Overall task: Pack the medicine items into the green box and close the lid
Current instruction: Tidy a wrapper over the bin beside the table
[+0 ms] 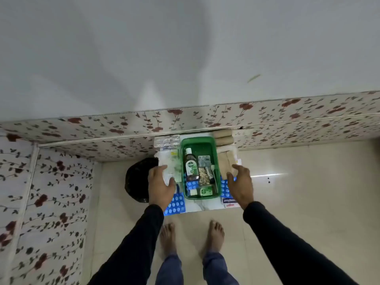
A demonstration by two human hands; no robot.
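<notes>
A green box holds a dark brown bottle; blue blister sheets dotted white lie near left; beige rolls far right; the wall tiles carry red flowers; sleeves are black

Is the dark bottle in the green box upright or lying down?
Lying down: the dark bottle rests flat in the green box, cap toward the wall.

Between my hands, the brown bottle in the green box bore a green label reading "Dettol". The print on the blue-and-white packet was too blurred to read.
</notes>
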